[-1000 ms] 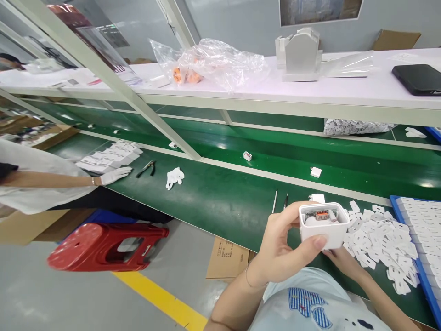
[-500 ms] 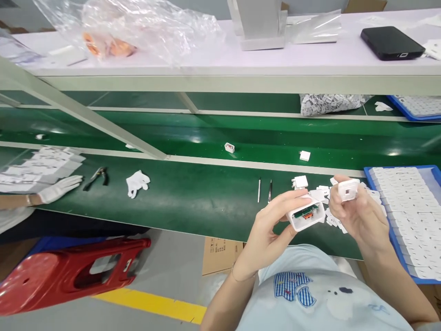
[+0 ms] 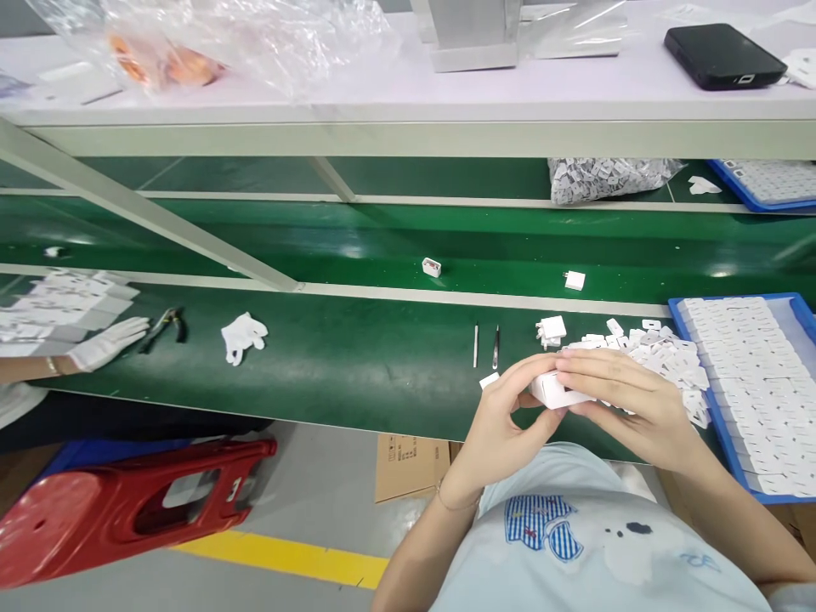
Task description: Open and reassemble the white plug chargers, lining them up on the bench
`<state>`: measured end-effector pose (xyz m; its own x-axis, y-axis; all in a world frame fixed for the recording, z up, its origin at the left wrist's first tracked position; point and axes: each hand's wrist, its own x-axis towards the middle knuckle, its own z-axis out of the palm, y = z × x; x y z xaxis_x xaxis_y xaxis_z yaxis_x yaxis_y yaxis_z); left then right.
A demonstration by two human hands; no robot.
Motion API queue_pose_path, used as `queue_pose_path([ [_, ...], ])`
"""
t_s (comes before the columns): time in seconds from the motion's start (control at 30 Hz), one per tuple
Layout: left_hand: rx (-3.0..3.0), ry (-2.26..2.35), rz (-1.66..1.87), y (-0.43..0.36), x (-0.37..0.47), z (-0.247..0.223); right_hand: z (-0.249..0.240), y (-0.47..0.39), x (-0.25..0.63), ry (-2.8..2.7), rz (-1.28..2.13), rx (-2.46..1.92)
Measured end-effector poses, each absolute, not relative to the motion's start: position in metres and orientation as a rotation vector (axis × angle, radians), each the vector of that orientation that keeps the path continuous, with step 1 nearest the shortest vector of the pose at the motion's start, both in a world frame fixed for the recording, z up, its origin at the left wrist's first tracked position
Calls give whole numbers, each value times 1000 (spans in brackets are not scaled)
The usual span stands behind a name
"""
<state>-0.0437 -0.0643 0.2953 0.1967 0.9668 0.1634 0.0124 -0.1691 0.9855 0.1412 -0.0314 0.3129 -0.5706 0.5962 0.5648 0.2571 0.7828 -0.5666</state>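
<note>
The left hand (image 3: 503,425) and right hand (image 3: 628,399) both clasp the white housing (image 3: 552,392) above the table (image 3: 357,365), near its front edge. Its long axis seems sideways, right end finger-covered. Open room lies between the tweezers (image 3: 495,348) and white glove (image 3: 243,337).

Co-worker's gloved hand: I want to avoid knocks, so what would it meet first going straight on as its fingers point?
Probably the pliers, ahead of the gloved hand, though its height above the bench is unclear.
</note>
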Motion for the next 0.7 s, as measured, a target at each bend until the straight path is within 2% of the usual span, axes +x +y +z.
queue_pose_path([
  [0.23,1300,936,1204,-65,-42,291,307,-34,141,-2144,696,-684],
  [0.5,1300,995,1214,-64,-40,291,292,-31,147,-1721,1373,-954],
  [0.7,1407,1014,1189,-65,-41,285,284,-32,143,-1587,1588,-832],
])
